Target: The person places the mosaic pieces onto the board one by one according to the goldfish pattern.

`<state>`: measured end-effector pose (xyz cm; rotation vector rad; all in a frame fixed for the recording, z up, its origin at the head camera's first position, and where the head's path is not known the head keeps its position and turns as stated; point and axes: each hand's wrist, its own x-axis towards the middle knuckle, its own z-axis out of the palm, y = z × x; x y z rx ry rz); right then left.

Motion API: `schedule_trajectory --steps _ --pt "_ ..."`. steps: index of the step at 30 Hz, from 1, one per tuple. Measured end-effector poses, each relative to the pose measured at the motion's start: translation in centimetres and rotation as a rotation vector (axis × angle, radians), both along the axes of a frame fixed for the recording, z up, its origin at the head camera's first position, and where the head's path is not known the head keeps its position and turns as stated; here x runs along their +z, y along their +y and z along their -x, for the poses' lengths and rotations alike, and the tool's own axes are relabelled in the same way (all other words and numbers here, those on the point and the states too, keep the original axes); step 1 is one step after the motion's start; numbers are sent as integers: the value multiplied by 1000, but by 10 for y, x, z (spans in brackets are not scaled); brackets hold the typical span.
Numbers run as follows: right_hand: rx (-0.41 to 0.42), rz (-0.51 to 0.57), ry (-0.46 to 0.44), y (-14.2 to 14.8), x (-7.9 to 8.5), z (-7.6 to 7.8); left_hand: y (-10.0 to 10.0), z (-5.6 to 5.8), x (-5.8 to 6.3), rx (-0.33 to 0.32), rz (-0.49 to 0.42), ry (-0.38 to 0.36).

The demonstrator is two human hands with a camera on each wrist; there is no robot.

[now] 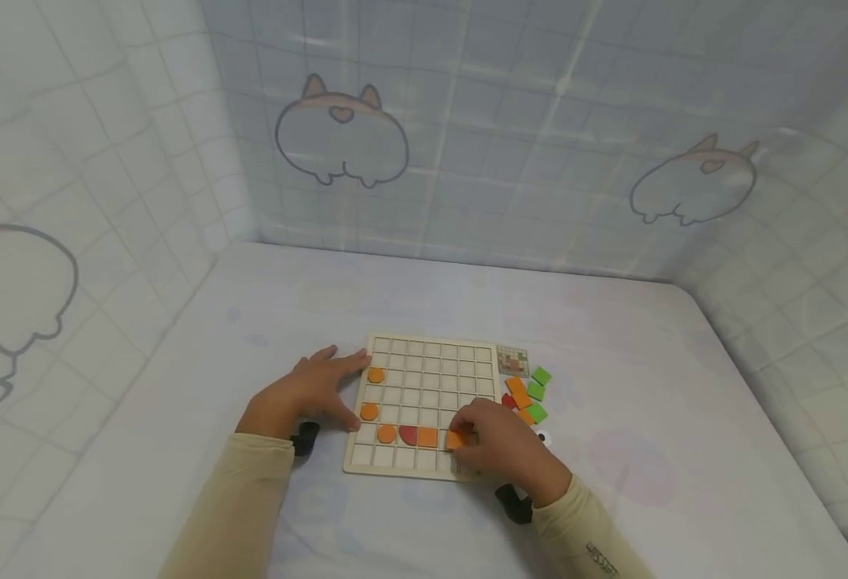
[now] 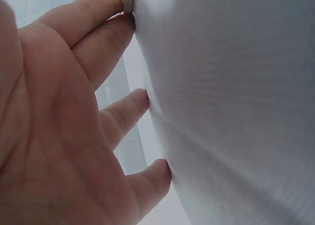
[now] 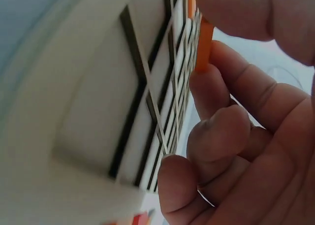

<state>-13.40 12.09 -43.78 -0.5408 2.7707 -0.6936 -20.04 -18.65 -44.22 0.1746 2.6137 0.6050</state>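
A pale wooden grid board point(image 1: 429, 351) lies on the table in the head view. Its left edge is touched by my left hand point(image 1: 308, 392), fingers spread; in the left wrist view, two fingertips point(image 2: 167, 168) rest on the cloth. With thumb and fingers my right hand point(image 1: 499, 442) pinches an orange tile point(image 1: 456, 440) low over the second row from the front. To its left in that row sit an orange square point(image 1: 428, 437), a red rounded piece point(image 1: 409, 436) and an orange octagon-like piece point(image 1: 387, 434). Two similar orange pieces point(image 1: 369, 412) stand in the left column.
Right of the board lies a loose group of orange tiles point(image 1: 518, 392), green tiles point(image 1: 535, 391) and a red piece point(image 1: 508, 400). A small pattern card point(image 1: 514, 360) touches the board's upper right corner. Cloth walls point(image 1: 496, 161) with printed animals surround the table.
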Motion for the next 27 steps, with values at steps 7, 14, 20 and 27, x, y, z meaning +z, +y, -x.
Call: schedule_trajectory --steps 7,14,20,27 --pt "15 -6 -26 -7 -6 6 1 3 -3 -17 -3 7" --pt "30 -46 -6 -16 -5 1 2 3 -2 -2 12 -14" --pt "3 -95 16 -4 2 -6 4 3 -4 -26 6 -11" --pt "-227 -20 -26 51 14 -14 0 6 -2 -39 37 -3"
